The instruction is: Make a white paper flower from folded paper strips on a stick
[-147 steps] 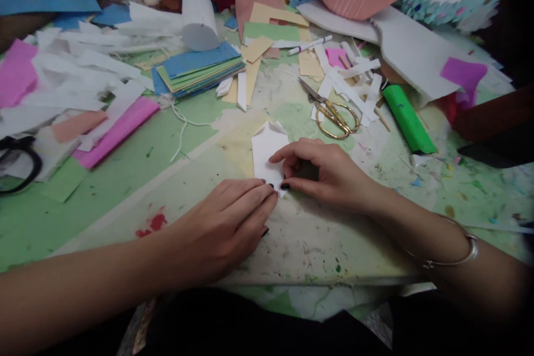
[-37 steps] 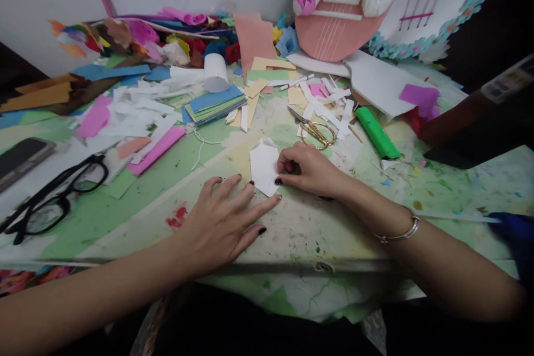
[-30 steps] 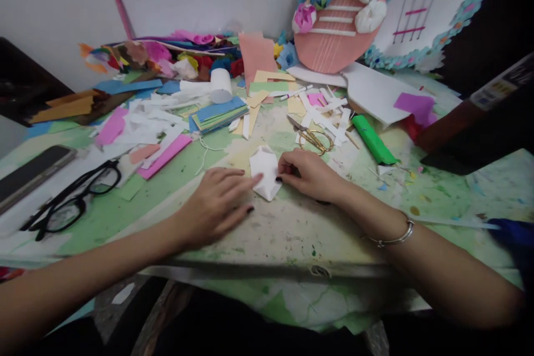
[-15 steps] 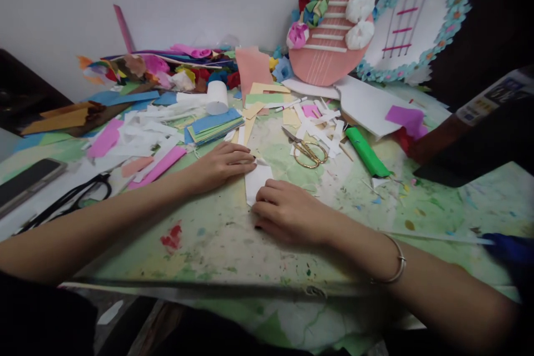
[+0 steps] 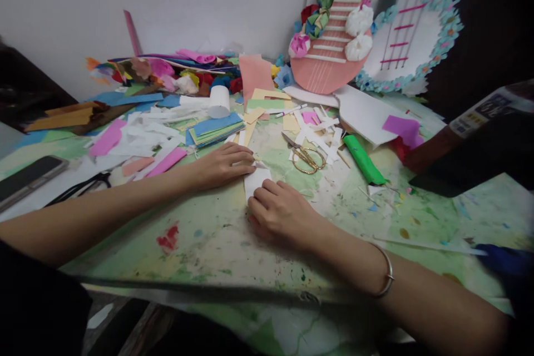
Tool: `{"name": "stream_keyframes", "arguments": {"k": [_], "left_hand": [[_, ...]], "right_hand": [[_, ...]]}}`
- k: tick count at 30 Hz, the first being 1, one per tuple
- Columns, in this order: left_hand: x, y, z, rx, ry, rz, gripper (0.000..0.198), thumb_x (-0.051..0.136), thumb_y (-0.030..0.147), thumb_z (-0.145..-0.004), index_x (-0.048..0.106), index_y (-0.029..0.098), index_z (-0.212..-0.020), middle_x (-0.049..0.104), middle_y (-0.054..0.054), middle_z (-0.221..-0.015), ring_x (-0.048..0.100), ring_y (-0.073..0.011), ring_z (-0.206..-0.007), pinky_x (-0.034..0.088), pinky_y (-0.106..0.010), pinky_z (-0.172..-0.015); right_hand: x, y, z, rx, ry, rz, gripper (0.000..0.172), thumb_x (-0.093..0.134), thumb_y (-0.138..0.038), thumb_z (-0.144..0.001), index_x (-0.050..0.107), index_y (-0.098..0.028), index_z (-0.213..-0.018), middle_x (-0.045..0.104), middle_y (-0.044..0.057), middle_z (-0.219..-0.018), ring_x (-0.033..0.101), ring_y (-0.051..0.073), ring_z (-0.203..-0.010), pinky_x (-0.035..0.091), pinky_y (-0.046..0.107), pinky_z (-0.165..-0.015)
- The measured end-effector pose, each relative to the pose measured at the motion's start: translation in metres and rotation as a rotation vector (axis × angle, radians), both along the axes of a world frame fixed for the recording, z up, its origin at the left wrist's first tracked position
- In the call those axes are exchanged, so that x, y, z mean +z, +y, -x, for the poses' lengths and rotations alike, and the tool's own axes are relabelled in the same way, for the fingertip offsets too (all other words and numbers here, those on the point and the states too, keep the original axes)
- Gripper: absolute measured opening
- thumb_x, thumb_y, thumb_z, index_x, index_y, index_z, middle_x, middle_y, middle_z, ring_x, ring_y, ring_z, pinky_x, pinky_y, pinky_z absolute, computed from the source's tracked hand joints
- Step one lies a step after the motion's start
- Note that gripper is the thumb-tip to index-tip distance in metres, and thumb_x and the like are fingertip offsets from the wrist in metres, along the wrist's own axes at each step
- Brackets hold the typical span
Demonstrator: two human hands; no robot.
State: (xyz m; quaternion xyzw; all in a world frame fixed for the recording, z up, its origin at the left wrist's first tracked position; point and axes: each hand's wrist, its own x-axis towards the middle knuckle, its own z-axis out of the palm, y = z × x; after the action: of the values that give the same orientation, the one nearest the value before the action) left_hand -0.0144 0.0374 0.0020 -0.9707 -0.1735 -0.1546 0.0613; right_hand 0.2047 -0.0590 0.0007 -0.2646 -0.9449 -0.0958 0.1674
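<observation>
Paper (image 5: 256, 179) lies well inside table edge (image 5: 187, 287); left hand (image 5: 227, 163) fingers together, right hand (image 5: 278, 212) curled, pinch unclear.

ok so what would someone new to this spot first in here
Likely the pink guitar-shaped piece at the back right, beside a white one rimmed with light-blue flowers. Nearer, on the paint-stained table, the left hand is at the far end of a small white paper and the right hand covers part of its near end.
</observation>
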Motion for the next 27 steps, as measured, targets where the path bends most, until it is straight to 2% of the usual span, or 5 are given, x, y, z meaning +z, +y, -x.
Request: {"name": "stream_keyframes", "arguments": {"k": [8, 13, 16, 22, 27], "left_hand": [[0.006, 0.002, -0.001, -0.036, 0.005, 0.100, 0.023, 0.048, 0.027, -0.091, 0.063, 0.020, -0.108, 0.065, -0.013, -0.111, 0.055, -0.0243, -0.112, 0.043, -0.044, -0.097], [0.016, 0.002, 0.004, -0.097, 0.125, 0.152, 0.051, 0.062, 0.049, -0.081, 0.056, 0.019, -0.122, 0.058, -0.018, -0.123, 0.051, -0.0311, -0.118, 0.039, -0.048, -0.100], [0.014, 0.003, 0.005, -0.051, 0.150, 0.099, 0.039, 0.056, 0.042, -0.087, 0.058, 0.022, -0.119, 0.060, -0.016, -0.120, 0.053, -0.0281, -0.116, 0.040, -0.046, -0.099], [0.003, 0.001, -0.005, -0.009, 0.078, -0.047, 0.022, 0.049, 0.023, -0.090, 0.063, 0.019, -0.107, 0.066, -0.013, -0.110, 0.058, -0.0231, -0.106, 0.044, -0.042, -0.093], [-0.002, 0.001, -0.007, 0.060, -0.144, -0.127, 0.014, 0.052, 0.019, -0.087, 0.065, 0.018, -0.093, 0.069, -0.009, -0.101, 0.062, -0.0191, -0.096, 0.048, -0.038, -0.088]], "right_hand": [[-0.001, 0.002, -0.001, -0.047, -0.044, 0.022, 0.016, 0.049, -0.006, -0.088, 0.062, -0.012, -0.081, 0.063, 0.010, -0.080, 0.048, 0.020, -0.076, 0.028, 0.033, -0.057], [-0.007, 0.011, -0.005, -0.080, 0.043, 0.068, 0.016, 0.048, -0.005, -0.083, 0.062, -0.012, -0.079, 0.061, 0.011, -0.080, 0.050, 0.021, -0.078, 0.036, 0.033, -0.063], [-0.009, 0.019, -0.010, -0.084, 0.120, 0.123, 0.018, 0.046, -0.005, -0.082, 0.062, -0.012, -0.077, 0.061, 0.010, -0.079, 0.051, 0.021, -0.079, 0.041, 0.032, -0.068], [-0.001, 0.030, -0.026, -0.080, 0.521, 0.335, 0.021, 0.046, -0.006, -0.081, 0.065, -0.014, -0.089, 0.067, 0.010, -0.091, 0.060, 0.019, -0.085, 0.047, 0.031, -0.077], [0.007, 0.041, -0.038, -0.224, 0.839, 0.380, 0.029, 0.043, -0.005, -0.080, 0.063, -0.018, -0.095, 0.065, 0.006, -0.093, 0.060, 0.015, -0.081, 0.049, 0.031, -0.072]]}}
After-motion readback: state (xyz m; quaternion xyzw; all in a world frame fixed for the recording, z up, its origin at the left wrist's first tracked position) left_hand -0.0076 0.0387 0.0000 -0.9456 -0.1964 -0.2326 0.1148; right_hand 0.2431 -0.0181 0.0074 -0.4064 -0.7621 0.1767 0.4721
